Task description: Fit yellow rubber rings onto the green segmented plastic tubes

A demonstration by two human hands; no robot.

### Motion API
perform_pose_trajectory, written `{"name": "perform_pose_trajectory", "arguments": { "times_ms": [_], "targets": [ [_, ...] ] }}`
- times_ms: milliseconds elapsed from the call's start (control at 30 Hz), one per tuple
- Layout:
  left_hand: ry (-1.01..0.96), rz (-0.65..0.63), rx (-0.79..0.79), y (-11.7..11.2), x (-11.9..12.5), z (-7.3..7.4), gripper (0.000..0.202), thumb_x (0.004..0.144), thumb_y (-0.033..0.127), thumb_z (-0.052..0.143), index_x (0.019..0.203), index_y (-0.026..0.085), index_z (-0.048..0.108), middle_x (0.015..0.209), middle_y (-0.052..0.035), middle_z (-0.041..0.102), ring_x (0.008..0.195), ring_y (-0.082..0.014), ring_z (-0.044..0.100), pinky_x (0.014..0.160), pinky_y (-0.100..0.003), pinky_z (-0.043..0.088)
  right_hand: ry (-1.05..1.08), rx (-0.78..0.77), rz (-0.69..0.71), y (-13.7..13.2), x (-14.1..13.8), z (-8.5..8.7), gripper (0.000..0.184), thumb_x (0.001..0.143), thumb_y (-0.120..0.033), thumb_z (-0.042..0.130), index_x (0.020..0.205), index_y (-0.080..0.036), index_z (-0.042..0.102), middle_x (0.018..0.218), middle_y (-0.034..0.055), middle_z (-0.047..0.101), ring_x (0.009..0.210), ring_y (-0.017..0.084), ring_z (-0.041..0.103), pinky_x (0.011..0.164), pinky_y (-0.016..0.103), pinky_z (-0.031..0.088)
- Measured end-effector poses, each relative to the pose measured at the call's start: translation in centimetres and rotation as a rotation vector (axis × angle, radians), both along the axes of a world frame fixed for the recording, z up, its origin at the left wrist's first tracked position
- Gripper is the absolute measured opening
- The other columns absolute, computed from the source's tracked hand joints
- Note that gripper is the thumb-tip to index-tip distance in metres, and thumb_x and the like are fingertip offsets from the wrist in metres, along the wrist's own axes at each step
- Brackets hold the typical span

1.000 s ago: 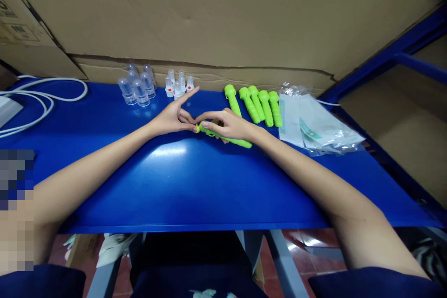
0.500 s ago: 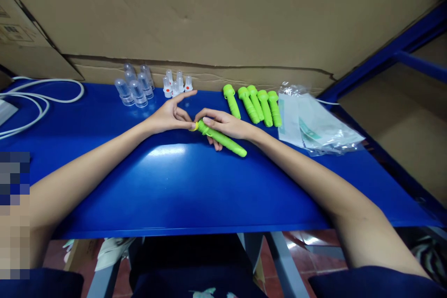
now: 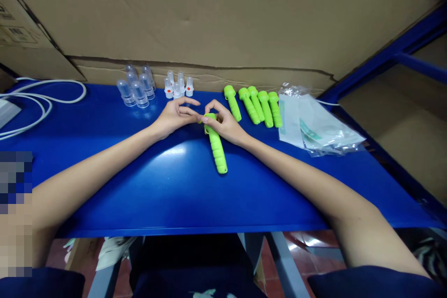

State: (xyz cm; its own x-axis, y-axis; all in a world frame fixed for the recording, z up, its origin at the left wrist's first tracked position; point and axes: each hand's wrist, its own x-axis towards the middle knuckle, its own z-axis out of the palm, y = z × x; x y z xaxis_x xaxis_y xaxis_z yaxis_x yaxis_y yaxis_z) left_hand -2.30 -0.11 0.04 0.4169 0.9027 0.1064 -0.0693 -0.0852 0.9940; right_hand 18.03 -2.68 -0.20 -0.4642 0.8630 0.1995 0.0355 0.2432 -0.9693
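My right hand (image 3: 225, 123) is closed round the upper end of a lime-green flashlight body (image 3: 217, 149), whose ridged handle points down toward the table's front edge. Thumb and finger of my left hand (image 3: 176, 116) pinch a small yellow ring (image 3: 200, 119) at that upper end; its far side is hidden by my fingers. The other left fingers are loosely stretched. Behind my left hand stand several small clear-topped white pieces (image 3: 189, 87) with red dots. More green flashlights (image 3: 232, 102) lie beyond my right hand.
Several clear plastic caps (image 3: 140, 95) stand at the back left. A white cable (image 3: 70, 101) coils at the far left. Clear plastic bags with printed sheets (image 3: 314, 123) lie on the right of the blue table (image 3: 167, 195). A cardboard wall (image 3: 195, 18) rises behind.
The green flashlight body has swung from slanting down right to pointing more nearly toward me. My right-hand fingers have shifted round its upper end; my left hand has moved slightly right.
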Motion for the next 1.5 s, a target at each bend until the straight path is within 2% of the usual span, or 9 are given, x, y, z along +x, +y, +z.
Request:
{"name": "perform_pose_trajectory", "arguments": {
  "times_ms": [133,300,500,700,1000,1133,1200,1367,1500],
  "targets": [
    [0.002,0.054,0.016,-0.3,0.2,-0.3,0.057,0.066,0.032,0.094,0.112,0.013,0.066,0.082,-0.0031,0.079,0.077,-0.0168,0.078,0.086,-0.031,0.06,-0.032,-0.027,-0.004,-0.3,-0.2,0.1,0.05,0.087,-0.058,0.075,0.098,-0.028,0.037,0.061,-0.0124,0.061,0.029,0.007,0.042,0.025,0.019,0.029],
    [0.015,0.053,0.121,-0.1,0.2,-0.7,0.049,0.074,0.041,0.088,0.109,0.013,0.068,0.096,-0.0074,0.079,0.092,-0.0183,0.077,0.092,-0.032,0.059,0.032,-0.078,0.057,0.5,-0.2,-0.5,0.058,0.084,-0.063,0.078,0.1,-0.028,0.035,0.063,-0.0123,0.064,0.033,0.008,0.051,0.029,0.018,0.037],
    [0.127,0.001,0.253,-0.5,0.2,-0.4,0.046,0.089,0.053,0.073,0.113,0.013,0.07,0.111,-0.0109,0.077,0.103,-0.0205,0.073,0.097,-0.034,0.057,0.162,-0.182,0.136,2.1,0.6,-1.6,0.067,0.079,-0.068,0.08,0.109,-0.026,0.036,0.078,-0.0081,0.07,0.062,0.011,0.072,0.062,0.025,0.063],
    [0.178,-0.007,0.257,-0.9,0.6,0.1,0.045,0.091,0.048,0.071,0.12,0.015,0.064,0.13,-0.0132,0.069,0.119,-0.0234,0.068,0.104,-0.039,0.054,0.247,-0.182,0.091,2.6,0.9,-2.2,0.067,0.077,-0.063,0.085,0.109,-0.027,0.038,0.087,-0.0073,0.072,0.075,0.011,0.074,0.078,0.03,0.065],
    [0.351,-0.053,0.374,-2.3,0.9,1.4,0.049,0.092,0.035,0.071,0.136,0.023,0.052,0.111,-0.0075,0.066,0.081,-0.0143,0.062,0.075,-0.026,0.054,0.193,0.037,-0.041,2.2,0.1,-2.4,0.061,0.084,-0.067,0.077,0.103,-0.029,0.033,0.087,-0.0071,0.066,0.064,0.009,0.064,0.061,0.024,0.059],
    [0.295,-0.019,0.39,-2.2,0.7,1.2,0.04,0.089,0.032,0.072,0.125,0.023,0.056,0.143,-0.0111,0.053,0.076,-0.0089,0.059,0.063,-0.022,0.052,0.104,0.157,-0.145,2.0,0.2,-2.1,0.055,0.085,-0.066,0.076,0.101,-0.027,0.04,0.098,-0.0024,0.06,0.065,0.008,0.057,0.057,0.023,0.053],
    [0.27,-0.057,0.343,-1.9,0.6,1.0,0.041,0.089,0.033,0.073,0.125,0.025,0.055,0.144,-0.0101,0.052,0.067,-0.0056,0.057,0.051,-0.019,0.046,0.026,0.245,-0.242,1.6,0.3,-1.8,0.053,0.085,-0.067,0.075,0.1,-0.025,0.046,0.111,0.0023,0.058,0.07,0.008,0.055,0.058,0.023,0.052],
    [0.143,-0.192,0.151,-1.2,-0.1,0.9,0.05,0.088,0.04,0.078,0.127,0.025,0.051,0.091,0.0005,0.063,0.051,-0.0042,0.05,0.041,-0.017,0.037,-0.061,0.416,-0.355,0.6,0.4,-1.1,0.05,0.094,-0.073,0.058,0.108,-0.025,0.054,0.124,0.0098,0.054,0.078,0.014,0.055,0.064,0.03,0.053],
    [-0.009,-0.263,-0.024,-0.4,-0.7,0.9,0.053,0.081,0.039,0.084,0.122,0.024,0.054,0.103,-0.002,0.066,0.059,-0.0065,0.058,0.039,-0.016,0.036,-0.022,0.402,-0.312,0.4,0.3,-1.0,0.052,0.094,-0.074,0.057,0.109,-0.025,0.056,0.114,0.0077,0.055,0.072,0.014,0.054,0.062,0.031,0.05]
  ]
}}
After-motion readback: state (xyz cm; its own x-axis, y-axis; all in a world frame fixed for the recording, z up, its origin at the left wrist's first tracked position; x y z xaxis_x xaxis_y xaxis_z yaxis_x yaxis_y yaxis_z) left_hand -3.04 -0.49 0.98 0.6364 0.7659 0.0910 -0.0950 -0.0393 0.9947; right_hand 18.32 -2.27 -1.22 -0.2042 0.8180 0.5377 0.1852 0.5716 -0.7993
